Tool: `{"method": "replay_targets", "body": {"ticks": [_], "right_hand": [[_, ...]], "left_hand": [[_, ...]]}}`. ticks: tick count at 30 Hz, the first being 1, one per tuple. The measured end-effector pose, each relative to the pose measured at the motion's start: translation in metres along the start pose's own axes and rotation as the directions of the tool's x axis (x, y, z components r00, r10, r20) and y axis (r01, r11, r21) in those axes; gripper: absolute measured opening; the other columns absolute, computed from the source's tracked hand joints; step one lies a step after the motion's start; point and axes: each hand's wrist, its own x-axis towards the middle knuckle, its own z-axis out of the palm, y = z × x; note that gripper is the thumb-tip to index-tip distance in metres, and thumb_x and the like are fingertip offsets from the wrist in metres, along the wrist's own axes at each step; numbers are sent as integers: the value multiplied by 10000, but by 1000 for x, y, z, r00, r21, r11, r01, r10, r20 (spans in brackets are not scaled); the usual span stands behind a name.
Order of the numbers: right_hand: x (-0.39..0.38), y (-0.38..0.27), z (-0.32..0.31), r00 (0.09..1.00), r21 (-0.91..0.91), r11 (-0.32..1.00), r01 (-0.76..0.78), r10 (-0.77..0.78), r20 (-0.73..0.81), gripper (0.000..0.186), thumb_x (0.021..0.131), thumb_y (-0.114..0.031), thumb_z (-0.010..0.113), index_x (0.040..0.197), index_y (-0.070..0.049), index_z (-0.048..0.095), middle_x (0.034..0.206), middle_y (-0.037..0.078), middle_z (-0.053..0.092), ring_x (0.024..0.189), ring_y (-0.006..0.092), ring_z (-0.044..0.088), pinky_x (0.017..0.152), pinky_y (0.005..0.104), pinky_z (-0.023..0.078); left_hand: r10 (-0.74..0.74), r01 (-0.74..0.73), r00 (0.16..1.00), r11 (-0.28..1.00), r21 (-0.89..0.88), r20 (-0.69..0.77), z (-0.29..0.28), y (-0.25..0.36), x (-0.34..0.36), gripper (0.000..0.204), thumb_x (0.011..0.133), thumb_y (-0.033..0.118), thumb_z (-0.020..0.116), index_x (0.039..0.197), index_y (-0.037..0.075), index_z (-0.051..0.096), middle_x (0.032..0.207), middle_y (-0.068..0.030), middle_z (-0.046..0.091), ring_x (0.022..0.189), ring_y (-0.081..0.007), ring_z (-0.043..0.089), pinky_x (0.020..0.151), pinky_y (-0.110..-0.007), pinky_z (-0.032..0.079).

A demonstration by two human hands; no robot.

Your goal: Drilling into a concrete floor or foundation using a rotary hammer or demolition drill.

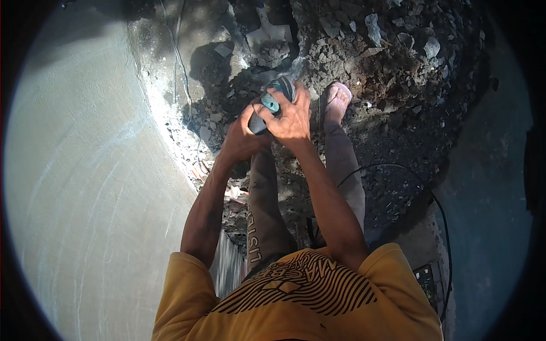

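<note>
Teal and black, what looks like a power tool [270,104] is over the rubble [392,85], my left hand [241,139] wrapping its near end, my right hand [290,121] gripping its top. Both grips should be firm, my right foot [338,99] clear.

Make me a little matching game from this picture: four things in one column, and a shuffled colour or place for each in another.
Things:
1. Power tool
2. Sandal
3. Cable
4. T-shirt

Colours and places:
A. Yellow with black print
B. Black, curving past the right of the legs
C. Gripped by the left hand and right hand
D. Pink, on the right foot

Pairs: 1-C, 2-D, 3-B, 4-A
</note>
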Motion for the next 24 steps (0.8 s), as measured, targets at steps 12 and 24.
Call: {"method": "replay_targets", "body": {"ticks": [12, 24], "right_hand": [[178, -11, 99, 919, 253, 967, -34, -69, 387, 637, 769, -609, 616, 1080, -61, 706, 1032, 194, 708, 970, 377, 671, 838, 461, 526], [201, -16, 120, 915, 242, 965, -101, -5, 403, 661, 739, -600, 622, 1167, -103, 701, 1150, 206, 680, 1065, 377, 652, 926, 447, 517]], "left_hand": [[-290, 204, 939, 902, 381, 183, -144, 4, 147, 310, 743, 40, 707, 1039, -20, 641, 751, -80, 667, 618, -143, 619, 562, -284, 481], [-297, 261, 946, 935, 239, 128, -149, -2, 164, 270, 727, 159, 748, 924, -17, 693, 587, -56, 601, 494, -133, 563, 512, -298, 425]]}}
